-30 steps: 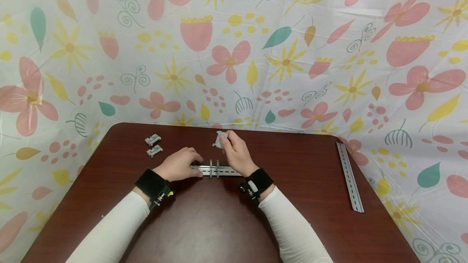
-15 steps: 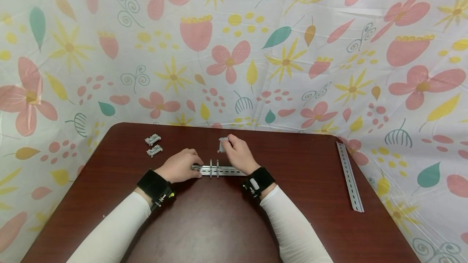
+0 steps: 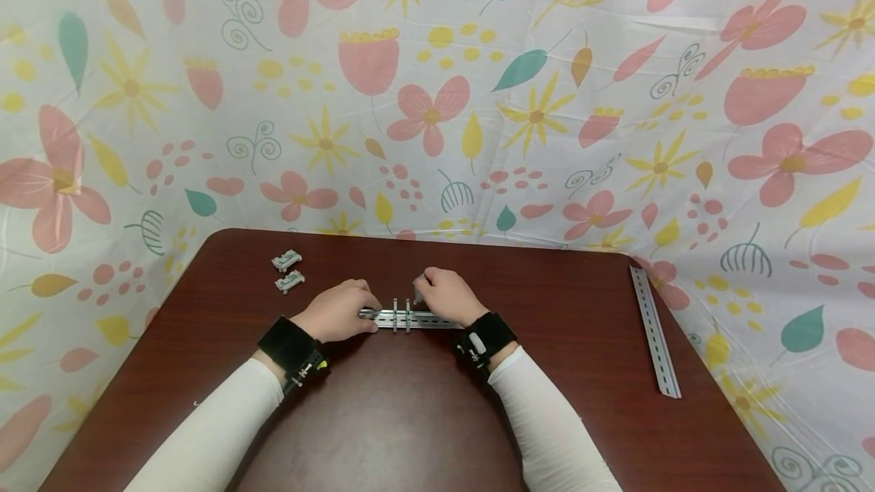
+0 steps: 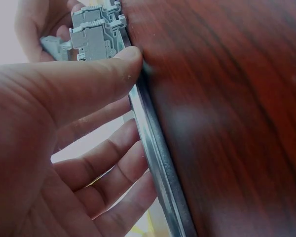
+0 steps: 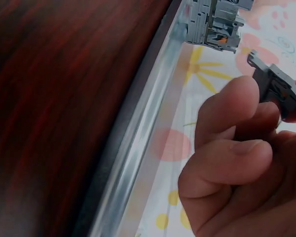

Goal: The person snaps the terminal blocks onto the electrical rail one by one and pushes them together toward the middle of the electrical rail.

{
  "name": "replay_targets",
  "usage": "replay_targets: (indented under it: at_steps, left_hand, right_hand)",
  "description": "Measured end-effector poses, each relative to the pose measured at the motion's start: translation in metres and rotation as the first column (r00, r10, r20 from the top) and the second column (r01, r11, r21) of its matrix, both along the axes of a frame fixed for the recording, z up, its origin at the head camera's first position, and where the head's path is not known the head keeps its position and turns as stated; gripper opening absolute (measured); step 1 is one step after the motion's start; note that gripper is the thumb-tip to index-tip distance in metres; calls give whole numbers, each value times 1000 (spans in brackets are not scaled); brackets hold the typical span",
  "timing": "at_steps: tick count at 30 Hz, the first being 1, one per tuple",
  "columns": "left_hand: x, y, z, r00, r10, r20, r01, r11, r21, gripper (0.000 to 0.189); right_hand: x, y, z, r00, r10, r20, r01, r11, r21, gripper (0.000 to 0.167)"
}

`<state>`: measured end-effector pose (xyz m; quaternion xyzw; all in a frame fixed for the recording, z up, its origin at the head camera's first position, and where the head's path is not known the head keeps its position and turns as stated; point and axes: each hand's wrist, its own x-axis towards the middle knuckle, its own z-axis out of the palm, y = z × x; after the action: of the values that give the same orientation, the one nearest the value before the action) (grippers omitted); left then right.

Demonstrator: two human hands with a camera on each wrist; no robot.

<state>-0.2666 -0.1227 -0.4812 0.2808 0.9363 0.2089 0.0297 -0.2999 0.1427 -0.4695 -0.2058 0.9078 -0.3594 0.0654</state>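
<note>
A slotted metal DIN rail [image 3: 434,320] lies crosswise in mid-table. My left hand [image 3: 336,312] grips its left end, the thumb along the near edge and the fingers behind, as the left wrist view shows. Two grey terminal blocks [image 4: 96,37] sit upright on the rail, side by side, just right of that hand. My right hand [image 3: 451,297] pinches another grey terminal block [image 5: 276,86] between thumb and fingers, close above the rail and to the right of the mounted pair. In the head view the fingers cover most of this block.
Two loose grey terminal blocks, one farther back [image 3: 286,260] and one nearer [image 3: 290,282], lie at the back left of the brown table [image 3: 383,416]. A second slotted rail [image 3: 655,332] lies along the right edge. Behind the table hangs a flowered cloth [image 3: 437,97].
My right hand has come down and nearer to the rail, turning the pinched terminal block more edge-on. The left hand has stayed nearly still on the rail's left end.
</note>
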Motion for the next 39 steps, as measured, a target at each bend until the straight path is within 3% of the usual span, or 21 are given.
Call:
replay_targets:
  at_steps: [9, 19, 39]
  left_hand:
    - [1, 0, 1, 1000, 4, 5, -4, 1000, -4, 28]
    - [2, 1, 3, 1000, 19, 13, -19, 1000, -8, 28]
    - [5, 3, 4, 1000, 26, 9, -26, 1000, -11, 27]
  right_hand:
    - [-3, -1, -3, 999, 33, 29, -37, 985, 168, 36]
    - [-1, -4, -5, 996, 51, 80, -69, 967, 245, 29]
    - [7, -12, -2, 995, 44, 87, -74, 922, 381, 40]
